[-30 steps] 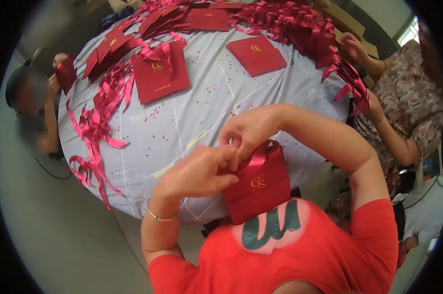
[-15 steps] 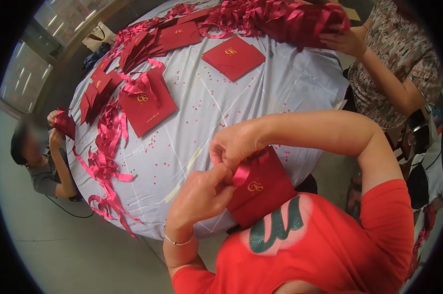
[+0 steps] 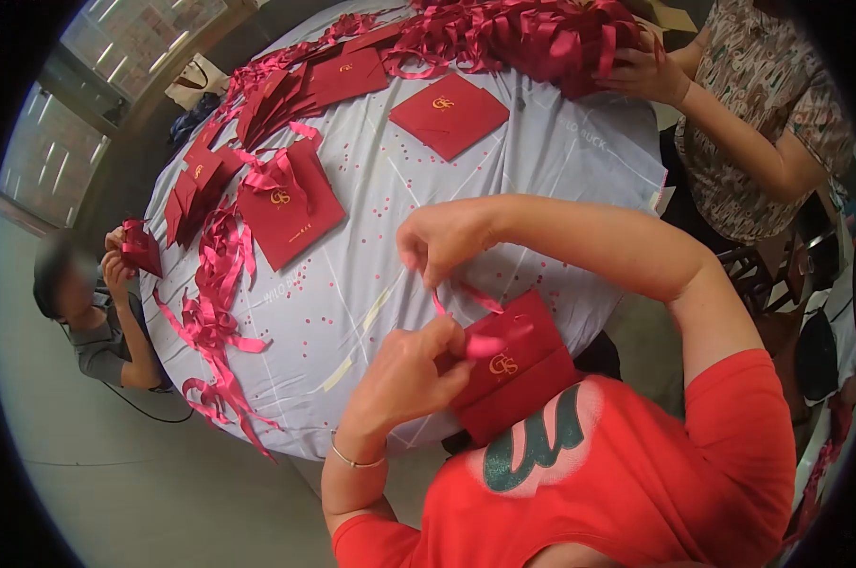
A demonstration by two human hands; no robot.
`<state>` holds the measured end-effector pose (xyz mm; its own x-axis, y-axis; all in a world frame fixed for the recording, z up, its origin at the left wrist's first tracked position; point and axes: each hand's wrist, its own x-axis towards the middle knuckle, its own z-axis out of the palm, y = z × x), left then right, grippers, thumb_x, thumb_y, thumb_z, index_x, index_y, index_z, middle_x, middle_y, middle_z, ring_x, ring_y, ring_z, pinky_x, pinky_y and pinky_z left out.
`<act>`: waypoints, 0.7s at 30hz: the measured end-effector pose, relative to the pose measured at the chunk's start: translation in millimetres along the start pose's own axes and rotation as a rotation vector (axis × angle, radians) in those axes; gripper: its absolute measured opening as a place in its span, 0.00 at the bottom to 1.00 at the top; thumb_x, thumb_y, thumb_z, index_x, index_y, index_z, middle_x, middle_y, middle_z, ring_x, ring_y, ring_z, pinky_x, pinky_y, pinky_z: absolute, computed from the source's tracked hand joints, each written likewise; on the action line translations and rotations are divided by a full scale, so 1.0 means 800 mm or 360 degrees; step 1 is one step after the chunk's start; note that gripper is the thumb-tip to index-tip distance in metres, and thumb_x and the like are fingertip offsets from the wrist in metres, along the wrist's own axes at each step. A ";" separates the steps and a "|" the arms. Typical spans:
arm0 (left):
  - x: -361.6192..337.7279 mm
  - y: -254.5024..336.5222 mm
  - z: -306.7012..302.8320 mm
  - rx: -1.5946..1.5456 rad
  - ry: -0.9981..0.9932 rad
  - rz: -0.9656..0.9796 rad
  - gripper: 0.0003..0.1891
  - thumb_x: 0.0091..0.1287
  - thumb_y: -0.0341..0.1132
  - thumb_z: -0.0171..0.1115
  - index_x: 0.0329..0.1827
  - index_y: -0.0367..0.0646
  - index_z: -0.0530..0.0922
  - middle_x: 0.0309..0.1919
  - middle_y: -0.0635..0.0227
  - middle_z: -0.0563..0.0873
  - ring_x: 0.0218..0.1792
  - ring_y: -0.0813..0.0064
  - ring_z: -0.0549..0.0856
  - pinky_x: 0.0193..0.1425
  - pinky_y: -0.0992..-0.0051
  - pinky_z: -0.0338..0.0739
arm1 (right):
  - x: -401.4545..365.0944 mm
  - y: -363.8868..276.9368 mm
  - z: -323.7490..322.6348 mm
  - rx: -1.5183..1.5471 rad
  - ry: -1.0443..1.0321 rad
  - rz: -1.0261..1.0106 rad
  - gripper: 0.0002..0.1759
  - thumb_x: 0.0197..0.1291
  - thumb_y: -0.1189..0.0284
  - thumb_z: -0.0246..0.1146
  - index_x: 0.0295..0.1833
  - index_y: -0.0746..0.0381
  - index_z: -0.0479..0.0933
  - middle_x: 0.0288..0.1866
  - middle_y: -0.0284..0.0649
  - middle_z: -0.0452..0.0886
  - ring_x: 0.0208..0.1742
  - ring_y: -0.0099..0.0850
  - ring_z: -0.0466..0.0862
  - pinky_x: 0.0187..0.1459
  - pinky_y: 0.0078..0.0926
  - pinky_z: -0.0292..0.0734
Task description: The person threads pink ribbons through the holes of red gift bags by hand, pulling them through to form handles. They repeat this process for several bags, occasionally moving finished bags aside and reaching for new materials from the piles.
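Two hands that were bunched together at the mouth of the gift bag (image 3: 522, 379) half a second ago are now apart. The right hand (image 3: 442, 237) has risen toward the middle of the frame, drawing a length of ribbon (image 3: 489, 346) out of the bag's top edge. The left hand (image 3: 404, 374) has stayed low on that edge.

The right forearm sweeps in from the right of the frame, wrist bent down. Its fingers (image 3: 428, 270) are pinched closed on the thin strand of ribbon. The left arm comes up from the bottom with a thin bangle at the wrist. Its fingers (image 3: 447, 346) are curled tight over the bag's upper left corner, gripping it.

The bag sits at lower centre, against the person's red shirt and off the edge of the tabletop (image 3: 466, 199). It is flat, dark red paper with a gold logo; the ribbon is glossy satin, a lighter pinkish red.

The round tabletop wears a pale grey cloth flecked with small red dots. A flat bag (image 3: 450, 114) lies at upper centre, and another bag with a bow (image 3: 291, 204) lies to its left. Loose ribbons (image 3: 210, 284) trail down the left edge. At upper right, another person's hand (image 3: 645, 76) rests on a heap of ribbons (image 3: 522, 38).
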<state>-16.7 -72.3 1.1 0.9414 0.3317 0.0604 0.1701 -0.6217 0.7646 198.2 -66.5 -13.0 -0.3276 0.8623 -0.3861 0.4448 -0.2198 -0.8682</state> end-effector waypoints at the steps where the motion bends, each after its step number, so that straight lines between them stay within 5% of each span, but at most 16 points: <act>1: -0.001 -0.003 0.000 0.0007 -0.0018 0.0054 0.10 0.51 0.26 0.69 0.29 0.38 0.74 0.19 0.60 0.81 0.21 0.64 0.83 0.28 0.72 0.76 | -0.004 0.002 -0.002 -0.0017 0.0133 0.0013 0.16 0.47 0.79 0.71 0.42 0.67 0.75 0.34 0.39 0.82 0.34 0.27 0.81 0.35 0.25 0.76; 8: 0.002 -0.010 0.000 -0.0035 -0.0098 -0.0021 0.12 0.52 0.27 0.68 0.37 0.39 0.74 0.20 0.57 0.81 0.22 0.56 0.82 0.29 0.67 0.75 | -0.019 0.023 0.007 -0.0147 0.0593 -0.0121 0.11 0.53 0.76 0.63 0.42 0.70 0.80 0.37 0.47 0.85 0.37 0.33 0.85 0.40 0.29 0.79; 12: 0.006 -0.009 -0.001 0.0013 -0.0092 -0.0044 0.15 0.52 0.27 0.68 0.41 0.40 0.73 0.21 0.57 0.83 0.24 0.52 0.83 0.31 0.65 0.75 | -0.024 0.022 0.011 -0.0442 0.0650 -0.0109 0.12 0.53 0.73 0.63 0.41 0.70 0.81 0.36 0.51 0.85 0.38 0.38 0.86 0.41 0.33 0.80; 14: 0.006 -0.011 -0.002 0.0079 -0.0140 -0.0054 0.17 0.53 0.27 0.68 0.43 0.40 0.72 0.22 0.56 0.84 0.27 0.50 0.83 0.32 0.65 0.75 | -0.033 0.006 0.014 -0.0653 0.0617 0.0166 0.12 0.50 0.73 0.64 0.40 0.69 0.82 0.34 0.54 0.85 0.39 0.45 0.86 0.42 0.38 0.79; 21: 0.007 -0.015 0.003 0.0031 -0.0126 -0.0051 0.16 0.55 0.29 0.70 0.44 0.40 0.74 0.23 0.55 0.85 0.28 0.53 0.85 0.32 0.66 0.76 | -0.028 0.017 0.025 -0.0887 0.0656 0.0116 0.08 0.46 0.77 0.65 0.34 0.67 0.82 0.31 0.54 0.84 0.38 0.51 0.85 0.41 0.43 0.79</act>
<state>-13.2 -64.2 -9.3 0.9554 0.2948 -0.0154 0.2052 -0.6257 0.7526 195.2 -98.0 -22.2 0.0133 0.9813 -0.1919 0.8514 -0.1118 -0.5124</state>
